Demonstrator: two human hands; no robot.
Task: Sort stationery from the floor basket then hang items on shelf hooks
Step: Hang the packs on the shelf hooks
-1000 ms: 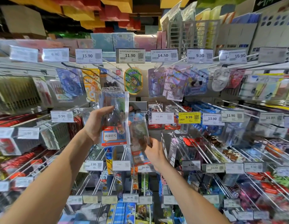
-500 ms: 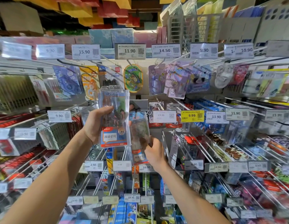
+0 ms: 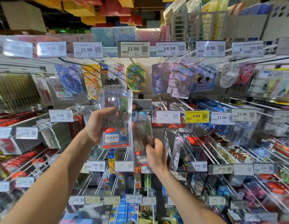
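My left hand (image 3: pixel 98 125) grips a clear plastic ruler-set pack (image 3: pixel 116 117) with a blue and orange label, held upright in front of the shelf. My right hand (image 3: pixel 156 154) pinches the lower edge of a second clear ruler-set pack (image 3: pixel 141 139), which hangs lower and to the right of the first, partly behind it. Its top end reaches up toward the hook (image 3: pixel 141 107) at the shelf's middle; whether it is on the hook is hidden by the first pack. The floor basket is out of view.
Rows of metal hooks with price tags stick out toward me on all sides, such as the yellow 9.99 tag (image 3: pixel 197 116) and the 11.90 tag (image 3: pixel 133 49). Hanging stationery packs (image 3: pixel 135 77) fill the upper row. Boxes are stacked above.
Both hands have stayed almost in place with their packs. My right hand and its pack have shifted slightly lower; the view has tilted up a little.
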